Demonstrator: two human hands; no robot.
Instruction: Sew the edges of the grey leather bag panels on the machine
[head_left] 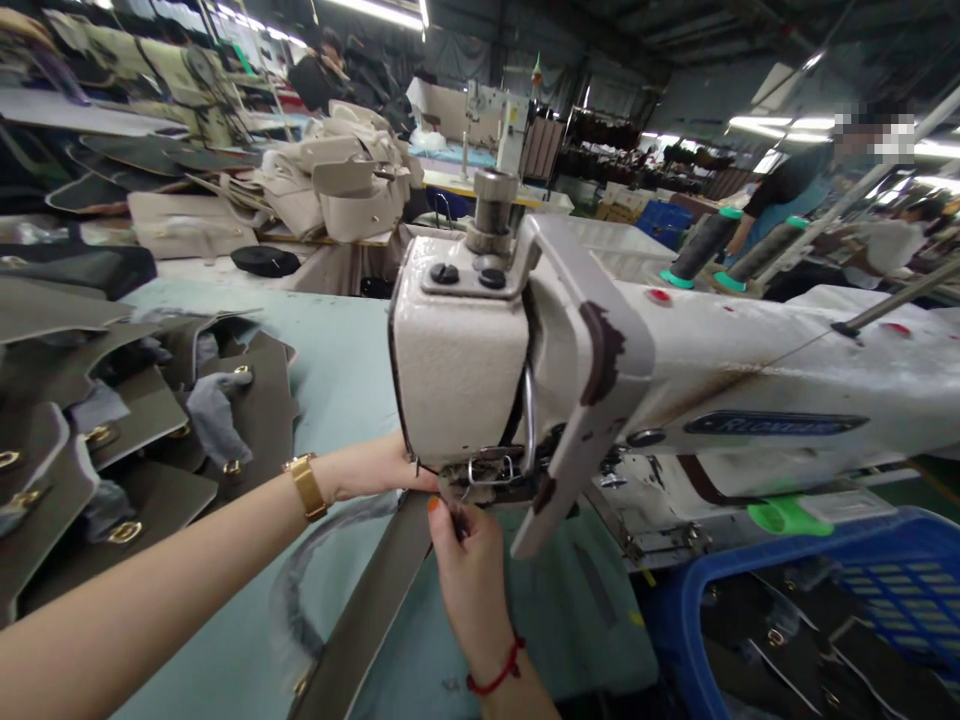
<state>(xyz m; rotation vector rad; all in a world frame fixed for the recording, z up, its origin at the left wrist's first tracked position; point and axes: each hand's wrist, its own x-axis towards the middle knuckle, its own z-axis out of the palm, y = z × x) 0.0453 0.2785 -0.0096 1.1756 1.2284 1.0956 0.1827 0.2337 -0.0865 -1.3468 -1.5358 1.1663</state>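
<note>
A white sewing machine (461, 360) stands before me, its head above both hands. My left hand (382, 467) reaches behind the machine head, beside the far end of a dark grey strip of bag material (382, 600); its fingers are mostly hidden. Below the presser area, my right hand (471, 560) is closed in a pinch, thumb on top, at the strip's right edge. What lies between those fingertips is too hidden to make out. The strip slants from the needle area toward me. A handle wrapped in clear film (289, 590) curves along its left side.
Dark grey bag panels (240, 400) with film-wrapped handles and gold rings lie piled on the left of the pale green table (337, 345). A blue basket (686, 610) with similar panels stands at lower right. Beige bags (352, 190) are heaped behind. Other people work farther back.
</note>
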